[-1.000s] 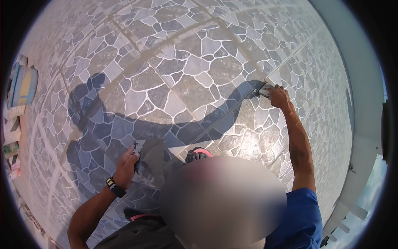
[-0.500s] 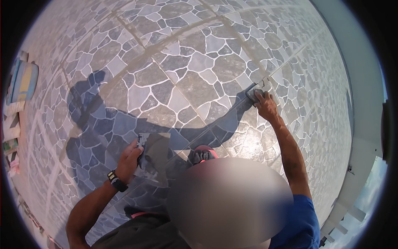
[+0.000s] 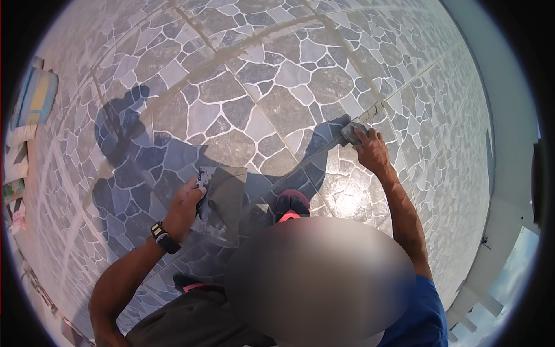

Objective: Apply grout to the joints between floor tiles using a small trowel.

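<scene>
My left hand [image 3: 182,207] is closed round the left side of a flat square plate [image 3: 234,184], tilted above the floor. Wet grey grout [image 3: 224,198] is heaped and smeared across its face. My right arm reaches far out, and my right hand [image 3: 374,151] grips a small grey, grout-stained spreader [image 3: 354,133]. Its edge rests on a joint between the stone-patterned floor tiles [image 3: 269,118], and its underside is hidden. Just beyond it, a ragged dark line of grout [image 3: 373,111] lies along the joint.
My shoe [image 3: 293,202] with pink trim stands on the tiles between my hands. Grey grout bands [image 3: 254,41] cross the floor ahead. A pale wall [image 3: 506,115] runs along the right. At far left stands a blue and yellow bundle [image 3: 39,98]. My shadow covers the left.
My right hand has drawn the spreader a little toward me along the joint, away from the tile corner. My left hand and the plate have moved slightly up and right. The view has shifted.
</scene>
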`<act>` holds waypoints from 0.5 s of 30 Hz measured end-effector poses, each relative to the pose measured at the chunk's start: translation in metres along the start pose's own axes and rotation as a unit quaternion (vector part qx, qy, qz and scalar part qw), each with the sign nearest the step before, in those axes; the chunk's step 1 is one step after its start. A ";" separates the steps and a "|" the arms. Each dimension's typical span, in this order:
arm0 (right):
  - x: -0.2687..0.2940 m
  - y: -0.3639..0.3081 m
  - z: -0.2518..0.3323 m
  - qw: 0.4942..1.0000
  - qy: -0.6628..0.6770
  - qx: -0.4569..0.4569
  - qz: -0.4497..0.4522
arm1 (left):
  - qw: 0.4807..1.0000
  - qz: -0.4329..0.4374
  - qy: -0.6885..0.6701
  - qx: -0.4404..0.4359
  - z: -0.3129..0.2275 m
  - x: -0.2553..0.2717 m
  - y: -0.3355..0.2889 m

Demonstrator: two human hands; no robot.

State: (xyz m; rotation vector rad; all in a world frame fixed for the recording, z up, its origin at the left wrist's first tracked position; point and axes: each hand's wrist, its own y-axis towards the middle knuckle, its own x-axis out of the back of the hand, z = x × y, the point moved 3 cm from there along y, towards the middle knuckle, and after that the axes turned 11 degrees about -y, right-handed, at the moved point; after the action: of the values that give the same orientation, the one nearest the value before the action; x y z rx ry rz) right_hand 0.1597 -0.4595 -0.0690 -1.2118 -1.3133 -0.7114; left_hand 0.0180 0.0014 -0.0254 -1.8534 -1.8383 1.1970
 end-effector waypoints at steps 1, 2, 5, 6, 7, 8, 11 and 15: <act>0.001 -0.005 0.005 0.997 0.034 0.017 -0.060 | 1.000 0.015 -0.005 0.003 0.001 0.000 0.001; -0.016 -0.012 0.005 0.997 0.009 0.006 -0.073 | 0.999 0.030 -0.010 0.007 0.002 -0.001 0.002; -0.009 -0.013 0.003 0.999 -0.020 -0.004 0.041 | 0.999 0.020 0.019 -0.024 -0.004 -0.003 -0.003; -0.007 -0.018 0.011 0.999 -0.018 -0.004 0.047 | 1.000 0.018 0.018 -0.018 -0.005 -0.003 -0.006; -0.002 -0.016 0.022 1.000 0.007 0.008 0.017 | 0.999 0.020 -0.026 -0.008 -0.007 -0.005 -0.004; 0.002 -0.014 0.033 0.999 0.031 0.019 -0.014 | 0.997 0.023 -0.070 0.002 -0.007 -0.006 -0.002; -0.021 -0.035 0.050 0.999 0.017 0.011 -0.050 | 0.999 -0.002 -0.041 -0.001 0.000 -0.006 0.009; 0.010 -0.029 0.036 0.990 0.038 0.035 0.132 | 0.998 0.034 -0.050 0.007 -0.007 -0.004 0.001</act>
State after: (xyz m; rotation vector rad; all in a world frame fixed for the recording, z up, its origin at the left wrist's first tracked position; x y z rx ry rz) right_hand 0.1226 -0.4319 -0.0576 -1.2605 -1.0818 -0.5118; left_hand 0.0246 -0.0003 -0.0203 -1.8941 -1.8261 1.3445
